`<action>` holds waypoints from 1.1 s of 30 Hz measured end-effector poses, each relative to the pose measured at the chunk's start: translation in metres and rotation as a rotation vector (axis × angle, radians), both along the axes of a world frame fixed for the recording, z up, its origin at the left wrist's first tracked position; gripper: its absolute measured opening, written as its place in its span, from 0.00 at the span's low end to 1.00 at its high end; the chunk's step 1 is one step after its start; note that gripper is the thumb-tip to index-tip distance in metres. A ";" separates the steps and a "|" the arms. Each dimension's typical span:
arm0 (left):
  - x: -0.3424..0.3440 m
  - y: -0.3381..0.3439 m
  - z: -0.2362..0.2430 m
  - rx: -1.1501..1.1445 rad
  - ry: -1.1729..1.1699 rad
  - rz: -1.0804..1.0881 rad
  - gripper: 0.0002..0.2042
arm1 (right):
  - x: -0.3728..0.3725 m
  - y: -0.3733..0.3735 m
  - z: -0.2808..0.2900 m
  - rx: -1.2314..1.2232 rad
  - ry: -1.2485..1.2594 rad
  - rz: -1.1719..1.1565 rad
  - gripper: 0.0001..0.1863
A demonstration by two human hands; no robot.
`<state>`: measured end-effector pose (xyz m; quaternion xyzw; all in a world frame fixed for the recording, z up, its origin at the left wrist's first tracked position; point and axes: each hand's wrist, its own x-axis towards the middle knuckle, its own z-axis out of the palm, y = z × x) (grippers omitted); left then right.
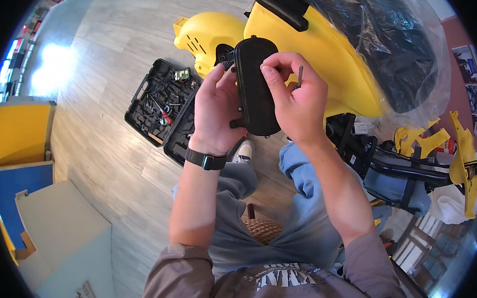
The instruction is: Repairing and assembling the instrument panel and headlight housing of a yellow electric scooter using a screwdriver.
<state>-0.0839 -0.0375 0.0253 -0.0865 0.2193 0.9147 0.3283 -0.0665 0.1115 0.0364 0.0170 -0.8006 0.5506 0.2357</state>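
Note:
My left hand (214, 109) cups a black, elongated oval housing (258, 99) along its left side and holds it up above the floor, long side upright. My right hand (304, 101) is at the housing's right edge, fingers curled, thumb near its face. From between those fingers sticks a short, thin metal rod (300, 74); whether it is a hex key or a screw bit I cannot make out. Small screws or tabs show around the housing's rim. Below it, the palm of my left hand hides part of the back.
An open black toolbox (136, 101) lies on the floor to the left, with a red-handled screwdriver (166, 116) and a green circuit board (181, 75). Large yellow shells (308, 50) stand ahead, beside plastic sheeting (384, 43). A black metal frame (404, 169) is at right, a cardboard box (64, 226) at lower left.

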 end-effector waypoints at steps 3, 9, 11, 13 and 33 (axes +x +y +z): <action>0.004 -0.003 -0.008 0.092 -0.017 -0.048 0.24 | -0.002 -0.001 -0.004 0.063 0.056 -0.022 0.03; 0.005 0.002 -0.015 0.253 0.022 -0.088 0.19 | -0.002 -0.012 -0.005 0.235 0.199 -0.108 0.05; 0.004 0.003 -0.016 0.247 0.027 -0.066 0.18 | -0.003 -0.015 -0.004 0.252 0.190 -0.073 0.07; 0.003 0.003 -0.015 0.239 0.031 -0.042 0.18 | -0.002 -0.017 -0.002 0.259 0.192 -0.034 0.07; 0.008 0.009 -0.001 -0.070 0.242 0.096 0.18 | -0.001 -0.015 -0.002 0.182 0.189 0.029 0.05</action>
